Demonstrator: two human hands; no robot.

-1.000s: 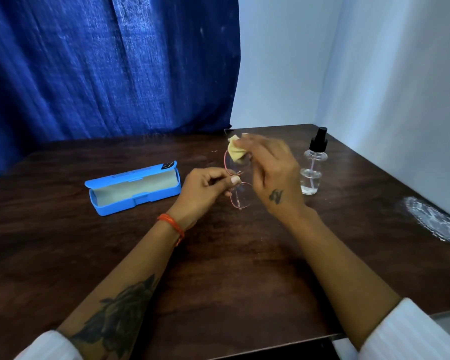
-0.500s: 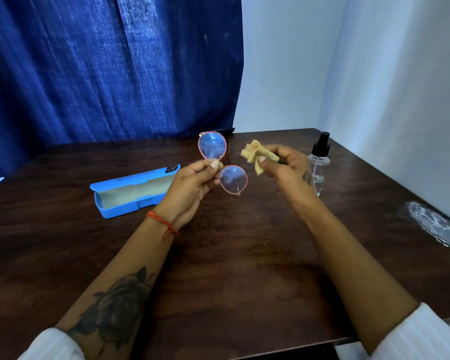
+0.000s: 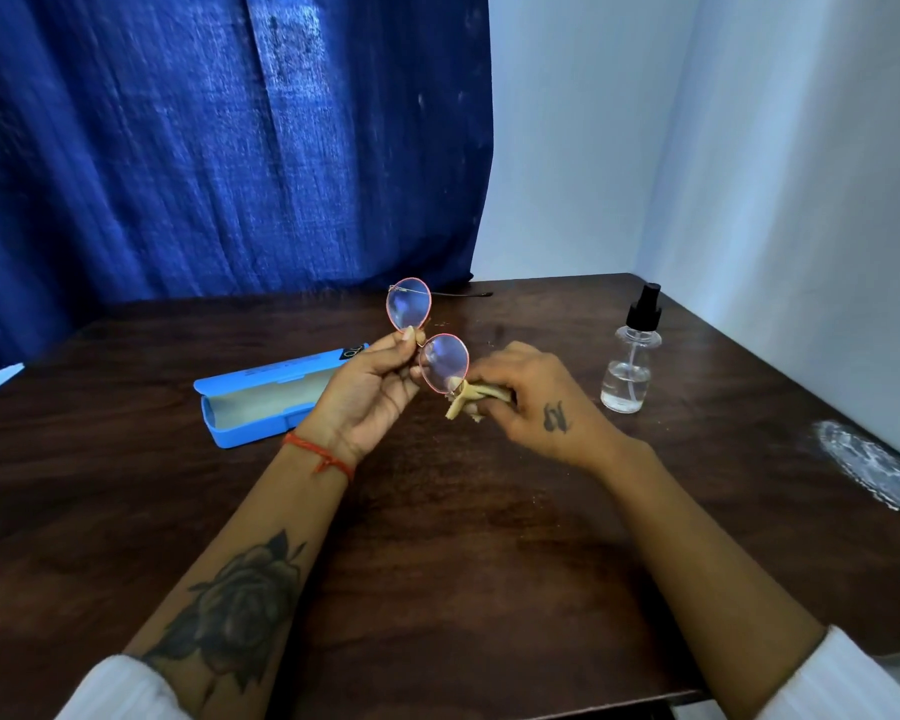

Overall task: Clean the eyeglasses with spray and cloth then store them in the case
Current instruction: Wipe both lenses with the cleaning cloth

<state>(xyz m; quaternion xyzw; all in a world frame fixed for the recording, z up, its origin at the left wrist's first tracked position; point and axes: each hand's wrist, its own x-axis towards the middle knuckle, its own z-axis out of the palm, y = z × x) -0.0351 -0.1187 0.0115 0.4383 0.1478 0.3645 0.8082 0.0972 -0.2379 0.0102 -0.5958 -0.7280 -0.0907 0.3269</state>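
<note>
Frame centre: left hand (image 3: 370,392) pinches the eyeglasses (image 3: 427,335) at the bridge, lenses stacked vertically. Right hand (image 3: 531,397) grips the yellow cloth (image 3: 471,397) against the lower lens rim. Case (image 3: 261,402) (lid open) at left-centre; spray bottle (image 3: 630,366) upright at right.

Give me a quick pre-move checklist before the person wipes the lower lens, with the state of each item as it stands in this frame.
1. Eyeglasses held firmly: ok, the left hand pinches them at the bridge, above the table.
2. Yellow cloth in hand: ok, the right hand grips it bunched at the lower lens's bottom edge.
3. Cloth covers the lens: not ok, it only meets the rim.
4. Lenses wet with spray: cannot tell.
5. Spray bottle out of the way: ok, upright to the right of both hands.
6. Blue glasses case ready: ok, open on the wooden table, behind the left hand.
</note>
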